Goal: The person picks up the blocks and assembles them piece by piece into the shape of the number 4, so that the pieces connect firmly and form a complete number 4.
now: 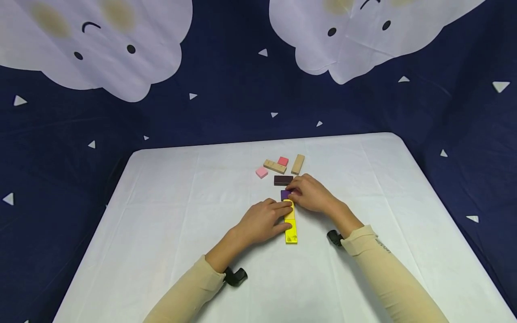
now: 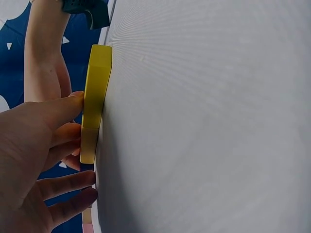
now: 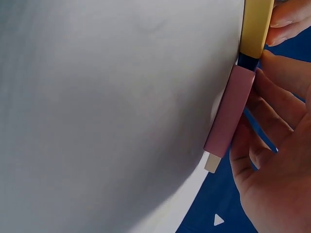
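Smooth and bright, two yellow blocks (image 1: 290,218) lie end to end against the extended fingers of my left hand (image 1: 262,220); my right hand (image 1: 310,193) pinches one purple block (image 1: 285,195) at their far end. The white table (image 1: 121,251) spreads wide either side of my fingers, its far edge well beyond them. Past my fingertips sit one dark brown block (image 1: 283,181), two tan blocks (image 1: 298,164) and two pink blocks (image 1: 261,172).

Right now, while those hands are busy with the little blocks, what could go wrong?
The left hand touches the end-to-end yellow blocks, so a sideways push might bend their line. The right hand is at the purple block, so a slip there could leave it crooked. The dark brown block lies just beyond, close to those fingers, so it might get bumped.
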The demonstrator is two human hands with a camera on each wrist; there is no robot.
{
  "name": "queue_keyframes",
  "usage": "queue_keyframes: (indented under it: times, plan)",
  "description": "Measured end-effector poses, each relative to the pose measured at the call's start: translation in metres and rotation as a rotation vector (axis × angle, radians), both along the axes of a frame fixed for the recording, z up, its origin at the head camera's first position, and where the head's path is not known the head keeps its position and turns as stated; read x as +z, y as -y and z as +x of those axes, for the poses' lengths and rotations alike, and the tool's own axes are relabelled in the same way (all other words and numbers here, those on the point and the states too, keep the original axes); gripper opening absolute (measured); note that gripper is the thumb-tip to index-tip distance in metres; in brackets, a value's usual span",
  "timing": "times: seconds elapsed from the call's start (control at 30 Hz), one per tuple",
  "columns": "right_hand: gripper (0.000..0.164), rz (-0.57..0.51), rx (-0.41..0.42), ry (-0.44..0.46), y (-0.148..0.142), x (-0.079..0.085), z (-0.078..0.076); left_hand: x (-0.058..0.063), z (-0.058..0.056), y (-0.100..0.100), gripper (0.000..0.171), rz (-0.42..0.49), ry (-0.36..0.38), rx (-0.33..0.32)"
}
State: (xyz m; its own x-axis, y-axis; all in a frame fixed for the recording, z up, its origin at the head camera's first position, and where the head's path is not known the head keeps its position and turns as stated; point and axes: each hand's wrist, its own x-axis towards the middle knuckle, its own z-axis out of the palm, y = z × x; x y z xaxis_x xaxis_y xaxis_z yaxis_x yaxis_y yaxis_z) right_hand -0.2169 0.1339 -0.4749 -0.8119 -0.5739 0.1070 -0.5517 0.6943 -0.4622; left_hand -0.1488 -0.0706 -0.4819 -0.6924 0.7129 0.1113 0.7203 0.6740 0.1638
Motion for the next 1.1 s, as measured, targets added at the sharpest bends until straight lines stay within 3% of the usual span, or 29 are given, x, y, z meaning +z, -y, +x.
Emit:
queue_keyframes:
  times: [0.8, 1.1]
  plan:
    - [0.022, 0.091, -0.021, 0.031, -0.0029, 0.0023, -0.0045, -0.0008, 0.0004, 0.0018, 0.051, 0.014, 0.005, 0.024]
    - [0.024, 0.090, -0.023, 0.051, -0.0041, 0.0044, -0.0046, -0.0016, -0.0005, 0.0011, 0.052, 0.010, 0.037, 0.040]
